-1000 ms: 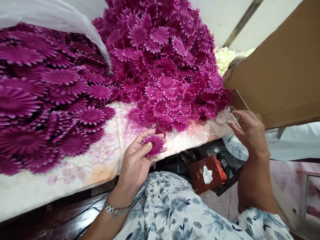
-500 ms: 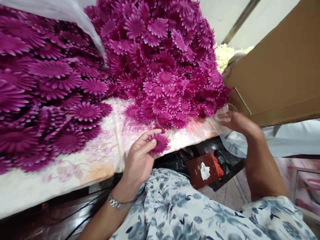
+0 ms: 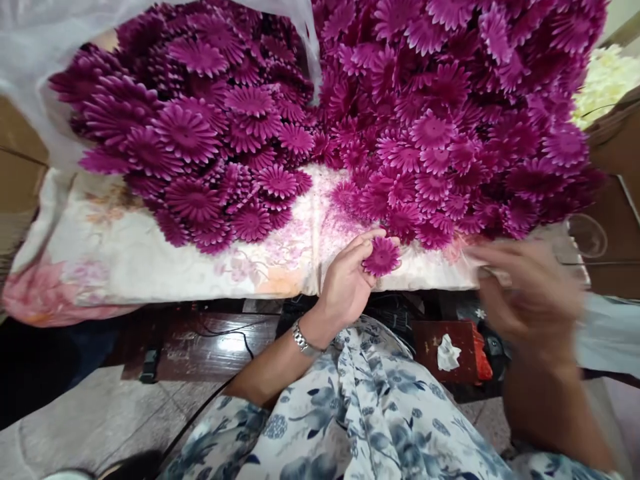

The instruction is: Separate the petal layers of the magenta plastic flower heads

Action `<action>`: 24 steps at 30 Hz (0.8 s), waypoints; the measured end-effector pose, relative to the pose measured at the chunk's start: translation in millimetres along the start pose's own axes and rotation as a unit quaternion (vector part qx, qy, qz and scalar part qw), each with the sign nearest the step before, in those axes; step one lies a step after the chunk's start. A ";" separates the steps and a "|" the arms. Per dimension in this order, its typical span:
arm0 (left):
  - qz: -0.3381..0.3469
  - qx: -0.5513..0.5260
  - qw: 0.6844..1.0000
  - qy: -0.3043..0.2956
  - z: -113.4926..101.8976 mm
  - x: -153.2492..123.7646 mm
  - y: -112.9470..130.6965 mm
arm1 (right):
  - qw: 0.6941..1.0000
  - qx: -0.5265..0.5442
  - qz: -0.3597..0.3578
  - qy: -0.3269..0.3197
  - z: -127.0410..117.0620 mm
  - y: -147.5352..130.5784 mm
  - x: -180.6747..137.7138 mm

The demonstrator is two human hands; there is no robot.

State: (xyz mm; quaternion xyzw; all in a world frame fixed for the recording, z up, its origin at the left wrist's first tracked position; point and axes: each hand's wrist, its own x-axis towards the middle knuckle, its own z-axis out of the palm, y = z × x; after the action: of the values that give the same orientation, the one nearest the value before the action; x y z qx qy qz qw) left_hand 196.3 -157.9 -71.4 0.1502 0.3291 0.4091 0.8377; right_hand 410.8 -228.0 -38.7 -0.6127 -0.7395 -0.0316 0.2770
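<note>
A small purple artificial flower head (image 3: 382,257) is pinched in my left hand (image 3: 347,280), its face turned up, just over the front edge of the cloth-covered table (image 3: 260,273). Smeared by motion, my right hand (image 3: 535,287) hangs to the right near the same edge; whether its fingers hold anything is not clear. Beyond both hands rises a large heap of purple flower heads (image 3: 435,133). Another pile of purple flower heads (image 3: 200,133), with wider petals in layers, lies on the left side of the table.
White plastic sheeting (image 3: 40,60) drapes around the left pile. A round clear plastic rim (image 3: 589,235) sits at the right by a cardboard box (image 3: 617,200). Pale yellow flowers (image 3: 605,80) show behind. Below is a dark red box (image 3: 435,347) with crumpled white tissue (image 3: 449,353) on it.
The view has swung left. My right hand has come away from the clear plastic rim by the box, moving toward my left hand, which still holds the flower head.
</note>
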 end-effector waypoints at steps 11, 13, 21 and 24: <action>0.084 -0.030 0.996 0.029 -7.2 -1.3 4.5 | 0.982 0.012 -0.185 -0.028 73.3 -49.8 12.5; 0.095 -0.010 0.995 0.031 -7.1 -1.7 4.4 | 0.985 0.030 -0.169 -0.028 72.6 -51.2 14.2; 0.068 -0.073 0.995 0.021 -8.5 -4.0 6.8 | 0.975 0.030 -0.209 -0.072 96.6 -76.3 7.9; 0.066 -0.079 0.995 0.017 -12.1 -2.8 6.3 | 0.971 0.060 -0.222 -0.066 96.5 -75.0 5.7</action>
State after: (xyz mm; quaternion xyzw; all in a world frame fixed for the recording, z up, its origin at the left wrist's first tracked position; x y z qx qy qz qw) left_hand 183.2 -156.4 -75.9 0.0983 0.2993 0.4905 0.8125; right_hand 305.2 -204.2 -95.7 -0.4165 -0.8742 -0.0073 0.2494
